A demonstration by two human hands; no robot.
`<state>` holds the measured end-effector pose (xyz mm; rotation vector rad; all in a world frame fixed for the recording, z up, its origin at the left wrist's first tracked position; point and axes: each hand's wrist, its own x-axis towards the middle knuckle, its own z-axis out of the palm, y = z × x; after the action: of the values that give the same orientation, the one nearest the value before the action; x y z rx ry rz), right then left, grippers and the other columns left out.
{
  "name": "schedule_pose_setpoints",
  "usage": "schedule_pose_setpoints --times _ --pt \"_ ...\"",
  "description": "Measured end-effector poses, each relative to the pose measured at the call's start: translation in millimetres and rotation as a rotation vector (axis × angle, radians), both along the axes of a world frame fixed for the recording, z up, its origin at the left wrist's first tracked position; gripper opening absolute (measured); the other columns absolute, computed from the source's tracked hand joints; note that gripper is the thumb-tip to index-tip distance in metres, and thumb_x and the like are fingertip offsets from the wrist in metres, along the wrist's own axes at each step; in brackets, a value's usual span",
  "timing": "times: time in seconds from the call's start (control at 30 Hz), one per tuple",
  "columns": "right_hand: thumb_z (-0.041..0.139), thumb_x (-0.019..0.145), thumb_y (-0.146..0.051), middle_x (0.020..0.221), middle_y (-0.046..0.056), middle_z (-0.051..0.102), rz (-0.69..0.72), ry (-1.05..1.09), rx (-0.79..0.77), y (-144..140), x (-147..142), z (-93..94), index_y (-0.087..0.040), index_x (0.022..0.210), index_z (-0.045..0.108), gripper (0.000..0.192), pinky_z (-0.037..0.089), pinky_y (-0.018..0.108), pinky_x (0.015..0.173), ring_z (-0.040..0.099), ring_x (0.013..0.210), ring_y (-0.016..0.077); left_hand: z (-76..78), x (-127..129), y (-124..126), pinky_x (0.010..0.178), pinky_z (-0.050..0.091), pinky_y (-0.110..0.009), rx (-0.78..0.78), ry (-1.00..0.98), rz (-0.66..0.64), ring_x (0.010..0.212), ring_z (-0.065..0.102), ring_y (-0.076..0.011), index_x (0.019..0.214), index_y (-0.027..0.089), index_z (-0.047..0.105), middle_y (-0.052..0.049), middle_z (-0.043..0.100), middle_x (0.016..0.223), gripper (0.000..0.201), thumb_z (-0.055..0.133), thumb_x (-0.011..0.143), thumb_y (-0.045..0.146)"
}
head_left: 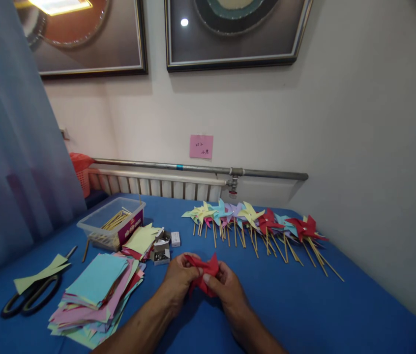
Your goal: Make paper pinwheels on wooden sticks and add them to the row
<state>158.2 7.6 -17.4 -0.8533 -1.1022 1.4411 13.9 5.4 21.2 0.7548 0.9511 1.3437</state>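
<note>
Head view: red paper pinwheel (204, 273) pinched between my left hand (178, 280) and right hand (226, 287), both closed on it, low over the blue table (304, 305). Fingertip detail is blurred; I think the points are being gathered at centre. Risk: folded points could spring loose if either pinch slackens, or the paper tears under the pull. Left of my left hand: stacked coloured paper (97, 295), scissors (31, 297), pin boxes (162, 246), tub of sticks (114, 223). Beyond my right hand: finished pinwheels (255, 221). Radiator (156, 184) and framed pictures (230, 29) behind.
</note>
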Motion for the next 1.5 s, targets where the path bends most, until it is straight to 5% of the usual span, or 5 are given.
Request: schedule_pose_setpoints --times 0.27,0.47,0.67,1.1,1.5 --pt "0.078 0.085 -0.062 0.104 0.011 0.081 0.051 -0.060 0.051 -8.6 -0.2 7.1 -0.018 0.110 0.077 0.051 0.054 0.040 0.095 0.074 0.099 0.0276 8.7 1.8 -4.3 0.053 0.044 -0.022 0.015 -0.018 0.009 0.051 0.058 -0.0102 0.078 0.016 0.067 0.002 0.070 0.062 0.037 0.083 0.045 0.017" --pt "0.093 0.064 -0.055 0.097 0.009 0.083 0.019 -0.063 0.067 0.7 -4.2 -8.3 -0.019 0.106 0.078 0.058 0.058 0.041 0.086 0.075 0.091 0.0292 5.1 4.2 -2.4 0.054 0.045 -0.022 0.031 -0.009 0.022 0.054 0.061 -0.0115 0.079 0.016 0.067 0.001 0.071 0.064 0.038 0.085 0.044 0.016" --pt "0.083 0.077 -0.053 0.095 0.008 0.082 -0.019 -0.096 0.046 -5.7 -3.7 2.4 -0.019 0.108 0.079 0.046 0.057 0.039 0.087 0.074 0.093 0.0286 6.5 5.4 -3.1 0.055 0.046 -0.022 0.028 -0.024 0.000 0.052 0.059 -0.0106 0.076 0.016 0.066 0.002 0.070 0.063 0.039 0.087 0.043 0.016" --pt "0.082 0.075 -0.052 0.086 0.006 0.081 -0.116 -0.121 0.038 -3.7 -6.2 1.4 -0.021 0.094 0.080 0.036 0.057 0.036 0.077 0.073 0.082 0.0270 5.0 5.6 -4.7 0.055 0.042 -0.022 0.027 -0.006 -0.007 0.053 0.057 -0.0107 0.077 0.017 0.066 0.002 0.068 0.063 0.038 0.086 0.045 0.017" --pt "0.081 0.076 -0.047 0.096 0.010 0.083 -0.115 -0.126 0.042 -2.4 -2.0 5.0 -0.020 0.098 0.080 0.035 0.058 0.046 0.093 0.076 0.091 0.0320 2.2 5.0 -4.4 0.053 0.036 -0.022 0.007 0.063 -0.006 0.051 0.048 -0.0080 0.066 0.014 0.067 0.004 0.058 0.056 0.026 0.082 0.046 0.020"
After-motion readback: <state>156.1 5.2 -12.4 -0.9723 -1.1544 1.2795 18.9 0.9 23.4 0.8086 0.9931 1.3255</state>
